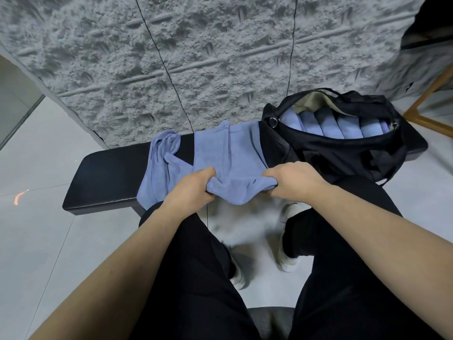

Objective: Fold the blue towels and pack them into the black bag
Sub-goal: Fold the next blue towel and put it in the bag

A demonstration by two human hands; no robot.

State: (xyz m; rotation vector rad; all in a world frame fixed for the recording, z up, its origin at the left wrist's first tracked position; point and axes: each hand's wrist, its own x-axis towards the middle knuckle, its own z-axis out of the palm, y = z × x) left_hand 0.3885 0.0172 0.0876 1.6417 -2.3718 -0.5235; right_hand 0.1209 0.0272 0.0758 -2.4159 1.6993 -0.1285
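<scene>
A rough grey textured wall (171, 57) backs a black padded tabletop (105, 177) on pale floor tiles (36, 241). At its centre lies a blue towel (220, 153); the left hand (193, 190) and right hand (294, 182) each grip a bunched near corner of it. At 2 o'clock sits the open black bag (343, 153), folded blue towels (343, 126) rowed inside. At 9 o'clock another blue towel (159, 168) lies crumpled.
</scene>
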